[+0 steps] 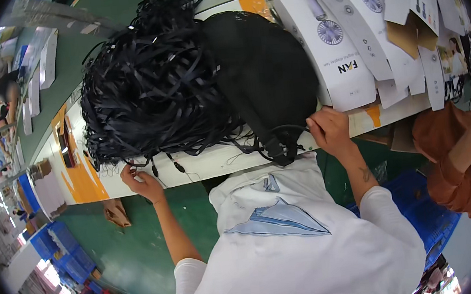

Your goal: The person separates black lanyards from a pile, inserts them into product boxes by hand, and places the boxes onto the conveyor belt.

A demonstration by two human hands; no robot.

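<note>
A big tangled heap of narrow black straps (149, 93) lies on the white table in front of me, with small clips or buckles among them. Against its right side rests a black bag-like fabric piece (267, 69), its strap ends and a dark buckle (274, 146) gathered at the table's front edge. My right hand (331, 130) is closed in a pinch on a thin black strap beside that buckle. At the heap's lower left, my left hand (143, 183) has its fingers curled at a strap end; what they hold is too small to make out.
Flat white printed fan boxes (331, 51) overlap at the right of the table (220, 163). Orange tape (86, 174) and a dark phone-like object (66, 147) are at the left end. A co-worker in a brown garment (456, 169) sits at right beside a blue crate (408, 203).
</note>
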